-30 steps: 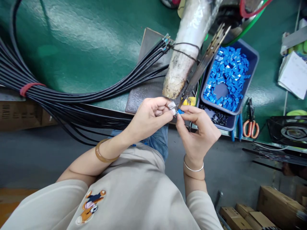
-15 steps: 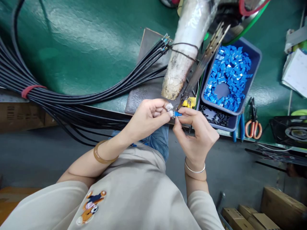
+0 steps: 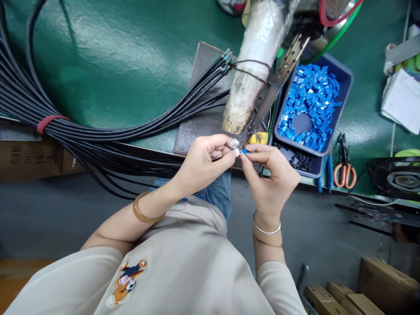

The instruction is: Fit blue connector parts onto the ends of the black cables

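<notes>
My left hand (image 3: 202,162) and my right hand (image 3: 269,177) meet fingertip to fingertip at the front edge of the green bench (image 3: 108,52). The right hand pinches a small blue connector (image 3: 244,151). The left hand is closed in a pinch against that connector, with white tape on its fingertips; what it grips looks like a thin cable end but is mostly hidden. A bundle of black cables (image 3: 98,131) sweeps from the far left across the bench toward the hands. A red band (image 3: 49,121) ties the bundle at the left.
A blue tray (image 3: 344,83) full of blue connectors (image 3: 308,105) stands just right of the hands, with a wrapped machine arm (image 3: 254,70) and metal strip (image 3: 278,78) above. Orange-handled scissors (image 3: 343,168) lie at the right. Cardboard boxes (image 3: 383,280) sit on the floor.
Both hands have stayed together at the bench edge with only small finger shifts. The blue connector shows less now, more covered by the right fingers.
</notes>
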`<move>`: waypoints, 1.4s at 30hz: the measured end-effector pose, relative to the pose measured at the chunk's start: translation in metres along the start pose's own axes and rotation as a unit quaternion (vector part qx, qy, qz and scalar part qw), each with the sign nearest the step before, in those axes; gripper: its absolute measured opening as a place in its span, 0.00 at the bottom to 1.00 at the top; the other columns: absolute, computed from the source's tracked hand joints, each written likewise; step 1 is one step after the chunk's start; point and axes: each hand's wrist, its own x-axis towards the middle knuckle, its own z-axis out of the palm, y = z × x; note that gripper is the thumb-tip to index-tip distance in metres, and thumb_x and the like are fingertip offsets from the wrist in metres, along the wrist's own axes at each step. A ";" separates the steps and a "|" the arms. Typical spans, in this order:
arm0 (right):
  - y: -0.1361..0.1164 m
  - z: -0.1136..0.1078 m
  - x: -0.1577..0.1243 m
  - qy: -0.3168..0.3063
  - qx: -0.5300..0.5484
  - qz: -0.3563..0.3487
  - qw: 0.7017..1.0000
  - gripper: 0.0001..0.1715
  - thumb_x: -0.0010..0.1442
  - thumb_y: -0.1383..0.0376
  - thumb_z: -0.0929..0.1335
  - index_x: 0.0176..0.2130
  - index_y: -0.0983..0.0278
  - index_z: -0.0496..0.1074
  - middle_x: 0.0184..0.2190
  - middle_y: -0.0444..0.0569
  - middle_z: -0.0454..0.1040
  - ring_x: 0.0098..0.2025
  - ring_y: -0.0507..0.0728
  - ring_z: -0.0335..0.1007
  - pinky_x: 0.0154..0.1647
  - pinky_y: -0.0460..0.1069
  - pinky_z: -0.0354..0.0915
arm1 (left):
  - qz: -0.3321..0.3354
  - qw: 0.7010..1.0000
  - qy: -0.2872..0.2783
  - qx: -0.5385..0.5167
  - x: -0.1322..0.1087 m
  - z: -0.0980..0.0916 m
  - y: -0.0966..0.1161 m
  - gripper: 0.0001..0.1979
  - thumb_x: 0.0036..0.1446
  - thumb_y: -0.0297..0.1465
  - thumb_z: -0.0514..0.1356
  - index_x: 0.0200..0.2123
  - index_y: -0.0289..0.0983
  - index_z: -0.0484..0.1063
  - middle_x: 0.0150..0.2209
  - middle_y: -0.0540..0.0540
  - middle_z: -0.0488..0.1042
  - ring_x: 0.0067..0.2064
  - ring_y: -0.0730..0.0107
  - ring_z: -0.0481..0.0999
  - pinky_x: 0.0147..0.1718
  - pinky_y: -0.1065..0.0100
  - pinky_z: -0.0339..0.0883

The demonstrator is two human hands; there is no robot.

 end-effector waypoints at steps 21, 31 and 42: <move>-0.005 -0.017 -0.009 0.011 0.050 0.080 0.995 0.05 0.60 0.69 0.70 0.34 0.60 0.71 0.37 0.45 0.81 0.38 0.54 0.81 0.37 0.49 0.77 | 0.148 0.977 0.020 0.151 -0.025 -0.006 -0.017 0.08 0.56 0.29 0.66 0.39 0.36 0.72 0.30 0.49 0.75 0.30 0.76 0.73 0.29 0.75 0.66; -0.007 -0.063 -0.022 0.148 0.177 0.160 0.960 0.12 0.62 0.57 0.71 0.33 0.55 0.63 0.29 0.42 0.82 0.12 0.46 0.62 0.10 0.44 0.51 | 0.339 0.799 -0.244 0.433 -0.047 -0.012 -0.033 0.10 0.63 0.23 0.56 0.31 0.33 0.75 0.25 0.44 0.75 0.26 0.70 0.70 0.24 0.68 0.55; -0.075 -0.043 -0.026 0.128 0.076 0.157 0.976 0.06 0.61 0.61 0.72 0.34 0.61 0.73 0.24 0.41 0.78 0.18 0.47 0.69 0.16 0.44 0.57 | -0.190 0.901 -0.200 -0.335 -0.053 -0.066 -0.016 0.16 0.52 0.41 0.67 0.34 0.35 0.72 0.15 0.58 0.60 0.14 0.85 0.45 0.13 0.78 0.40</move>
